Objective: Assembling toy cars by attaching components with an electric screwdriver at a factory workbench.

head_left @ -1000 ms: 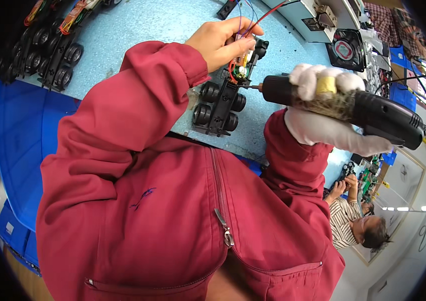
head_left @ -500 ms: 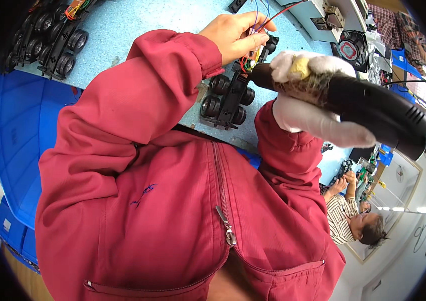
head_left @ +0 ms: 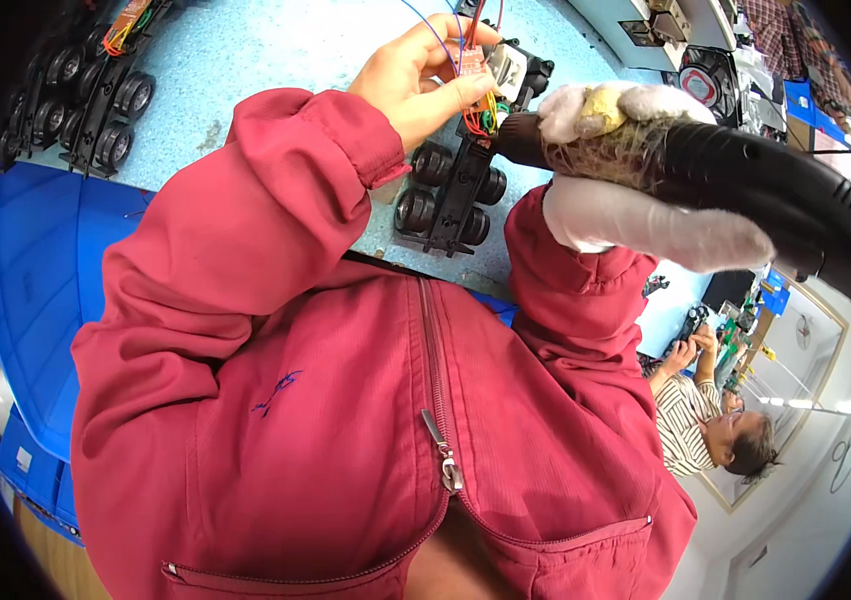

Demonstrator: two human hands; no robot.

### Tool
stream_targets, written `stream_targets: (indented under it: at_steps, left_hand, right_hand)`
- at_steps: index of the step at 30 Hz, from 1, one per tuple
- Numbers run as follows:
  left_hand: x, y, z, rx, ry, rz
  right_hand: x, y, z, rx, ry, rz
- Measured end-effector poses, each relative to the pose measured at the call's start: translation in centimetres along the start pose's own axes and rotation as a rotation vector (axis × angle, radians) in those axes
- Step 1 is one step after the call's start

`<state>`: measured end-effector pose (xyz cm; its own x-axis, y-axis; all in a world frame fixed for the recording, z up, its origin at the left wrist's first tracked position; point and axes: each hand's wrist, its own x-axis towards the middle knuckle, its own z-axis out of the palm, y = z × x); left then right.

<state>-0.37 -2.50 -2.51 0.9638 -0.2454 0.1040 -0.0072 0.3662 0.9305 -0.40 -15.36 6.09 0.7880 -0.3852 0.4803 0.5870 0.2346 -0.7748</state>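
Note:
My left hand (head_left: 413,85) is bare and pinches a small red circuit board (head_left: 471,62) between thumb and fingers. Blue and red wires rise from the board, while yellow, green and red ones run down to a black wheeled toy chassis (head_left: 457,195) on the table. My right hand (head_left: 645,215), in a white glove with a yellow patch, grips a thick black hand tool (head_left: 765,195) shaped like an electric screwdriver. Its ribbed nose points left, close beside the wires and chassis. The tip is hidden from view, so I cannot tell whether it touches.
More wheeled chassis (head_left: 95,110) stand at the far left of the blue table (head_left: 245,60). A blue bin (head_left: 30,300) is below them. Across the table are a pale equipment box (head_left: 635,25) and a fan (head_left: 700,82). A co-worker in a striped shirt (head_left: 685,425) handles parts at the right.
My left hand has shifted left and slightly down with the circuit board, which now shows clearly. The tool in my right hand stays beside the chassis, with its rear a little further right.

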Motion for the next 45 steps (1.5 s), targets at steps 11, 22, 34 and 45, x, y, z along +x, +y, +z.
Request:
stream_targets:
  at_steps: [11, 22, 34, 45]
  left_hand:
    - [-0.6, -0.4, 1.1, -0.365, 0.133, -0.178]
    - [-0.8, 1.2, 1.8, -0.363, 0.125, -0.003]
    - [-1.1, 1.0, 1.6, -0.226, 0.198, -0.054]
    - [-1.7, 1.6, 0.4, 0.400, 0.122, -0.097]
  right_hand:
    - [0.8, -0.2, 1.0, -0.063, -0.238, 0.142]
    - [0.4, -1.4, 1.0, 0.291, -0.388, 0.302]
    - [19.3, 3.6, 2.3, 0.538, -0.254, 0.277]
    - [15.9, 5.7, 6.7, -0.071, -0.129, 0.082]
